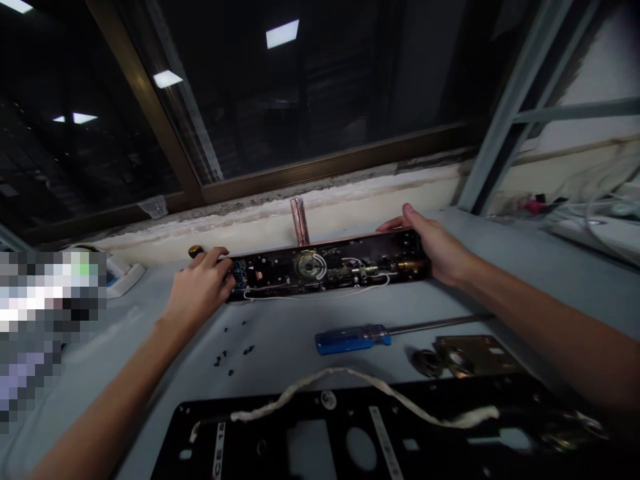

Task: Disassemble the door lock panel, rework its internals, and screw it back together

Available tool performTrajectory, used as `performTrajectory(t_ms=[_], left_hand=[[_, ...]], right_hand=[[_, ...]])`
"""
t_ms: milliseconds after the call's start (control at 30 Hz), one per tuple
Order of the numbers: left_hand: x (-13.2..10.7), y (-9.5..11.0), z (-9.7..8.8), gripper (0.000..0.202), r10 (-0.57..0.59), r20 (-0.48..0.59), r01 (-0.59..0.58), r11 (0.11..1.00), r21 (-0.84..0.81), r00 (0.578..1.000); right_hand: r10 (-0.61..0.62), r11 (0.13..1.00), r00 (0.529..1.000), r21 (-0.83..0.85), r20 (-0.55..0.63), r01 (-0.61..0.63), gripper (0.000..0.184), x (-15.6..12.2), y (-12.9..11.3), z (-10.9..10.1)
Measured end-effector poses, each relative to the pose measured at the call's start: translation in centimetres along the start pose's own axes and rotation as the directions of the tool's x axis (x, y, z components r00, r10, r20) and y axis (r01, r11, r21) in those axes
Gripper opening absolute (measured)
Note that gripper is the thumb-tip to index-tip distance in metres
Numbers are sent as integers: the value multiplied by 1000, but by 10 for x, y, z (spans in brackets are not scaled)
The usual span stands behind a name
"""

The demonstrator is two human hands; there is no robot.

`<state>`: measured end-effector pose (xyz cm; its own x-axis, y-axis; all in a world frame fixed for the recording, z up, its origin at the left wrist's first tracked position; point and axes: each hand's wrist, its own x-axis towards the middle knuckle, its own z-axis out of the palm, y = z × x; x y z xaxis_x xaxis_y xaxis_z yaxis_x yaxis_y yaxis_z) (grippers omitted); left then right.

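A long black door lock panel is tipped up so its inner side faces me, showing a circuit board, a round metal hub and white wires. At its left end, by the blue circuit board, my left hand has its fingers curled over the edge. My right hand grips the opposite end, thumb up and fingers behind it. Behind the panel a shiny copper-coloured bar sticks up. Just in front lies a screwdriver with a blue handle, its shaft pointing right.
Several small black screws lie left of the screwdriver. On the right are a metal plate and a dark ring. A large black plate with cutouts and a white-wrapped cable fills the front. A window stands behind.
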<state>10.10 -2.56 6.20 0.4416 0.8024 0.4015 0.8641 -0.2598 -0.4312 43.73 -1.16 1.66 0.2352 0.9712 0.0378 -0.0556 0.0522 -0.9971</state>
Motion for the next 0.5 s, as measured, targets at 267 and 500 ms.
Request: performTrajectory(t_ms=[267, 500], left_hand=[[0, 3, -1, 18, 20, 5, -21, 997, 69, 1000], [1, 6, 1, 18, -27, -27, 29, 998, 56, 999]], right_hand=[[9, 1000, 1000, 3, -8, -8, 43, 0, -1, 0], [-14, 1000, 1000, -9, -13, 14, 45, 1, 1, -1]])
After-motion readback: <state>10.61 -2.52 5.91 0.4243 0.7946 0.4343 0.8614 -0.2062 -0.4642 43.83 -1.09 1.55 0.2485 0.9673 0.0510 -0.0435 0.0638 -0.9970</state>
